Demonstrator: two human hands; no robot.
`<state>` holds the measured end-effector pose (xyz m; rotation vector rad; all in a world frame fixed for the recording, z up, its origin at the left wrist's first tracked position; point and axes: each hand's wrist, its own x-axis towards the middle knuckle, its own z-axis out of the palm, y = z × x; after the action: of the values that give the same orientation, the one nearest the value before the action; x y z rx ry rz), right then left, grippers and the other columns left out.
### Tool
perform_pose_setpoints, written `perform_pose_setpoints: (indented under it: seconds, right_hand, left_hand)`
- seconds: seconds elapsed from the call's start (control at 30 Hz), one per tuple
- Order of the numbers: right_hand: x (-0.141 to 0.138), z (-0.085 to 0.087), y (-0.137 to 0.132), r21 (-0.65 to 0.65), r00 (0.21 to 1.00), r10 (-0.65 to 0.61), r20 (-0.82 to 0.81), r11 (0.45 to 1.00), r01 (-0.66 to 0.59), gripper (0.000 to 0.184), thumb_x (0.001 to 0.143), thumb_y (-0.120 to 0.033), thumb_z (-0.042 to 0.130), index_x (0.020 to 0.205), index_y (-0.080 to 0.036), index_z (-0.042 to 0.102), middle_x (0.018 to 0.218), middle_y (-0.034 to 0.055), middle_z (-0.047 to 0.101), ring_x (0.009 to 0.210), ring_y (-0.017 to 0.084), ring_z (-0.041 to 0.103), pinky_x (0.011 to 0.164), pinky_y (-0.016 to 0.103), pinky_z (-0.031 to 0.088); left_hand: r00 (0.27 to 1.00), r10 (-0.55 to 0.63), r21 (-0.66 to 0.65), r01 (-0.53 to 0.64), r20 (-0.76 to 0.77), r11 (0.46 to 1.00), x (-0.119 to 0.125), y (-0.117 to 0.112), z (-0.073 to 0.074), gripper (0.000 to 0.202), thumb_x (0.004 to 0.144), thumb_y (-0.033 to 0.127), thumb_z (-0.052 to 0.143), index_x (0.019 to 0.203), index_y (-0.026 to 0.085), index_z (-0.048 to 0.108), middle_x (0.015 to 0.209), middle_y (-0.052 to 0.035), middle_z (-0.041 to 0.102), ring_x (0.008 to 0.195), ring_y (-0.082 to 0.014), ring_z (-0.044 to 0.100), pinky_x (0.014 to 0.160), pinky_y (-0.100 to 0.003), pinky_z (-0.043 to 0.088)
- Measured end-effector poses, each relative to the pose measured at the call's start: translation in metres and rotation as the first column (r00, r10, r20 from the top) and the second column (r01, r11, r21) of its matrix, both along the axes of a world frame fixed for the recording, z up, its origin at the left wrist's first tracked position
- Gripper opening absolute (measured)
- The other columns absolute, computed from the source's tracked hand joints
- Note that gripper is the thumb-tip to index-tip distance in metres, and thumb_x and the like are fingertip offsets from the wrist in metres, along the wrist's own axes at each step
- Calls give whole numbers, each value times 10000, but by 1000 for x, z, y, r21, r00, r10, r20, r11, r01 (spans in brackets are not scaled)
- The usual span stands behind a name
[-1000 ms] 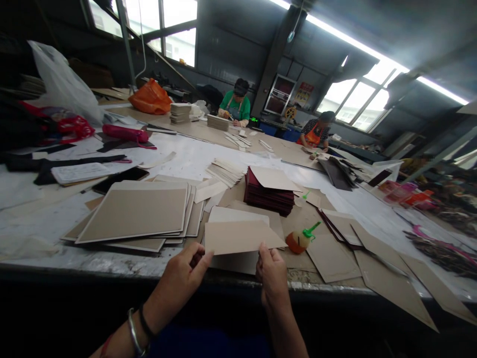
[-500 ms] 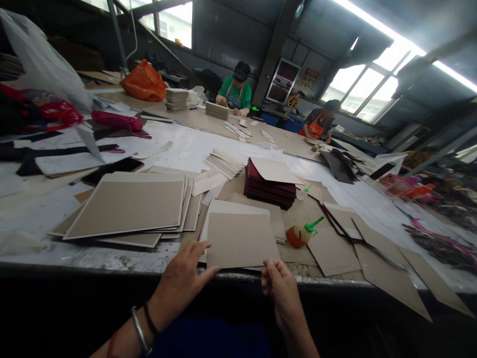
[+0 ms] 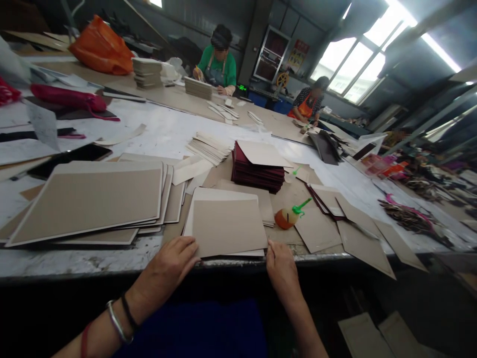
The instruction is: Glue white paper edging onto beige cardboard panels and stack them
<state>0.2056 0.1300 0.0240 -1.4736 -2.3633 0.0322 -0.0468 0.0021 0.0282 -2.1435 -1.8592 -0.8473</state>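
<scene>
A beige cardboard sheet (image 3: 229, 226) lies in front of me on a slightly larger white-edged panel (image 3: 223, 193), which shows along the top and left. My left hand (image 3: 167, 263) grips the sheet's lower left corner, fingers drawn together and thumb low at the table edge. At the lower right corner, my right hand (image 3: 281, 266) pinches the sheet's edge between curled fingers and thumb. The sheet sits a little skewed, and a white strip of the panel shows below its right side. Just right of it stands a glue bottle (image 3: 286, 219) with amber liquid and a green nozzle.
Larger covered boards (image 3: 100, 199) are piled at left. Behind the sheet stands a dark red stack (image 3: 253, 171) beside pale strips (image 3: 208, 148). Loose cardboard pieces (image 3: 367, 246) overhang the front edge at right. Two co-workers sit across the table, one in a green top (image 3: 228, 67).
My left hand's spread fingers have closed at the sheet's left corner. My right hand has moved onto its right corner. The sheet has turned slightly, and the view has shifted.
</scene>
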Motion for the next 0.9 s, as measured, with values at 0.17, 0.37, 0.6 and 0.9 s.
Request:
perform_pose_setpoints:
  seconds: [0.17, 0.37, 0.6, 0.9]
  right_hand:
    - [-3, 13, -4, -2, 999, 12, 34, 1000, -12, 329, 833, -117, 316, 985, -118, 608, 898, 130, 625, 914, 236, 537, 838, 357, 400]
    - [-5, 29, -6, -56, 990, 10, -141, 998, -18, 301, 822, -179, 357, 979, -134, 610, 946, 143, 623, 949, 255, 532, 861, 393, 395]
    - [-11, 46, 3, -552, 704, -327, -631, 826, -111, 295, 725, -405, 525, 866, -148, 556, 696, 59, 642, 621, 197, 599, 533, 289, 446]
    - [-14, 66, 6, -569, 677, -351, -648, 813, -124, 212, 690, -372, 557, 756, -171, 550, 636, 11, 611, 594, 146, 579, 534, 244, 411]
  left_hand:
    - [999, -17, 3, 18, -51, 1000, -2, 0, -2, 300, 904, 291, 367, 972, 143, 620, 972, -93, 641, 920, -201, 590, 835, -342, 503]
    - [987, -23, 10, 25, -161, 1000, -3, -1, -5, 297, 905, 257, 364, 971, 137, 627, 989, -103, 650, 934, -201, 598, 852, -340, 497]
    - [976, -54, 25, 60, -212, 998, -3, -1, -4, 288, 904, 231, 365, 949, 126, 630, 966, -116, 659, 919, -205, 610, 839, -344, 505]
    - [987, -62, 36, 68, -147, 997, -7, 0, -1, 285, 897, 301, 389, 962, 156, 625, 965, -85, 670, 910, -199, 620, 844, -336, 505]
